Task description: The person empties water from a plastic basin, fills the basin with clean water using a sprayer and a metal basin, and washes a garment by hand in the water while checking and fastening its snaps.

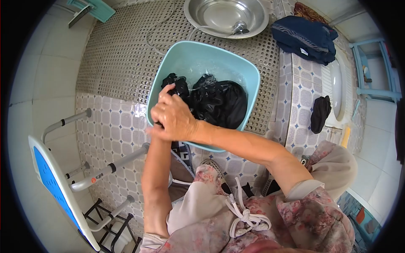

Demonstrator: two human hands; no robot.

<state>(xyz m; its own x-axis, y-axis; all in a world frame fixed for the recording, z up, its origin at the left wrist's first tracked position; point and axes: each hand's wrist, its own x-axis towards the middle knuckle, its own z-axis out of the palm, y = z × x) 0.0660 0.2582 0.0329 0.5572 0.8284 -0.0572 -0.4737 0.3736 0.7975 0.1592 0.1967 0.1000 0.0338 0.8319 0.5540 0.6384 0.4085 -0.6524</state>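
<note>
Leftmost, a seat with a blue pad (pixel 55 181) stands with its grey legs reaching toward the tub, one foot near the tub's near left corner. Beyond them, perforated matting (pixel 122 55) leaves open floor along the tub's left side, crossed only by a thin hose (pixel 147 36). The left hand (pixel 157 127) is at the tub's left rim, mostly covered by the right; whether its fingers are open or closed cannot be told. The right hand (pixel 174 116) crosses over it, fingers bent, one reaching above the black cloth; their grip is unclear. Inside the pale blue tub (pixel 252 76), the wet black cloth (pixel 219 101) lies bunched in water, leaving a watery margin along the far wall. Just past the far rim sits a metal basin (pixel 211 14) holding a shower head (pixel 239 28). Rightward, a strip of matting separates the tub from a tiled ledge bearing navy clothing (pixel 303 38) and, nearer, a dark cloth (pixel 320 114).
</note>
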